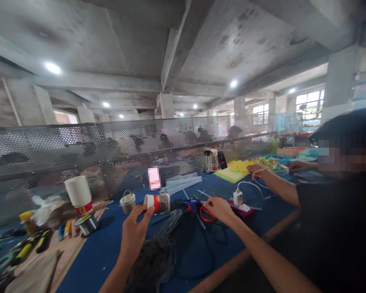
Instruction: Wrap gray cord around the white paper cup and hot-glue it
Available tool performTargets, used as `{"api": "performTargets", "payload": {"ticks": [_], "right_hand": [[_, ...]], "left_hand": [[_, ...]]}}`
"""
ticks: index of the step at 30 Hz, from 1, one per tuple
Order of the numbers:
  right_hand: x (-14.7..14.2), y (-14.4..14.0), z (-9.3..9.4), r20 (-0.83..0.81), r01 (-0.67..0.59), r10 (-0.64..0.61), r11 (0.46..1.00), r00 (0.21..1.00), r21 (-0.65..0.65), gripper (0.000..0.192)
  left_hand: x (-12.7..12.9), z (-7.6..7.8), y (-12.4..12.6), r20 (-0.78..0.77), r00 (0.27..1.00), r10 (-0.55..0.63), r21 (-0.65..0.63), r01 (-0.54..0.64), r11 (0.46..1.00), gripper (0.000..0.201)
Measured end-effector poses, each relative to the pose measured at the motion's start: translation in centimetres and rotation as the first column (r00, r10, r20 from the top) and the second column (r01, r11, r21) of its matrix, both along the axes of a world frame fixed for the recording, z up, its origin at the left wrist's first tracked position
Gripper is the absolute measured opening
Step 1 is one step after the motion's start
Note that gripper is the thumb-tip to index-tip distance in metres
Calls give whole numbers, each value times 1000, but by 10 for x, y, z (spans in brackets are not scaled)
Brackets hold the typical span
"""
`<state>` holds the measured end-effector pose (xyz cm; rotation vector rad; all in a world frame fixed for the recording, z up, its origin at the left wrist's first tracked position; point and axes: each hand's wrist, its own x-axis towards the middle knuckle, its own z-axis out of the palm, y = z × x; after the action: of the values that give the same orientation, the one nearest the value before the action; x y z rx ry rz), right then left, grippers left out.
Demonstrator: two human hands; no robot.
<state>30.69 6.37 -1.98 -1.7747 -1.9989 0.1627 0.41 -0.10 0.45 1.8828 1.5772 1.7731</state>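
Observation:
My left hand (134, 228) is raised over the blue table (103, 252) and pinches a red-and-white paper cup (157, 202) by its rim, the cup lying on its side. Farther right, my right hand (221, 209) is curled down on the table, its fingers closed at the red handles of a pair of scissors (206, 214). A blue glue gun (190, 205) lies between the cup and the scissors. A dark bundle of thin strands (154, 260) sits below my left wrist.
A stack of paper cups (78, 193), a small tin (127, 202), a tape roll (86, 224) and pliers (33, 244) stand at left. A perforated metal divider (110, 146) runs along the back. A person in a dark shirt (338, 228) works at right over yellow sheets (234, 171), near a white plug (238, 197).

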Motion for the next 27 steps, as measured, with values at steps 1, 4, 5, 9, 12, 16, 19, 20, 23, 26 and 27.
{"api": "performTargets", "payload": {"ticks": [1, 4, 5, 9, 12, 16, 19, 20, 23, 26, 27], "right_hand": [[-5, 3, -1, 1, -10, 10, 1000, 1000, -20, 31], [-25, 11, -5, 6, -10, 10, 997, 1000, -77, 39], [-31, 14, -6, 8, -1, 2, 996, 1000, -94, 43], [-48, 25, -9, 10, 57, -56, 989, 998, -136, 58], [-52, 33, -11, -5, 77, -79, 983, 997, -165, 62], [-53, 38, -14, -55, 93, -104, 980, 993, -178, 52], [-51, 38, -16, -119, 97, -118, 981, 986, -167, 46], [-50, 38, -16, -148, 90, -114, 983, 982, -163, 44], [-46, 34, -16, -257, 47, -87, 987, 962, -157, 40], [-44, 31, -17, -399, 17, -74, 989, 914, -145, 37], [-44, 30, -18, -453, 10, -73, 990, 889, -140, 33]], "left_hand": [[-1, -1, 1, 2, 1000, -6, 6, 6, 1000, 35], [-2, -3, 3, 22, 1000, -9, 17, 8, 1000, 37], [-2, -2, 4, 30, 1000, -8, 17, 8, 1000, 37], [-2, 1, 2, 49, 999, -22, 34, 20, 999, 38], [-2, 1, 2, 56, 998, -30, 33, 28, 999, 36], [-3, -1, 3, 81, 995, -53, 18, 52, 999, 35], [-3, -2, 5, 97, 992, -86, 3, 86, 996, 34], [-3, -2, 5, 98, 991, -90, -1, 91, 996, 34], [-3, -2, 5, 100, 991, -91, -9, 92, 996, 34], [-4, -3, 5, 109, 990, -91, -18, 93, 996, 34], [-4, -3, 6, 111, 990, -89, -20, 91, 996, 34]]}}
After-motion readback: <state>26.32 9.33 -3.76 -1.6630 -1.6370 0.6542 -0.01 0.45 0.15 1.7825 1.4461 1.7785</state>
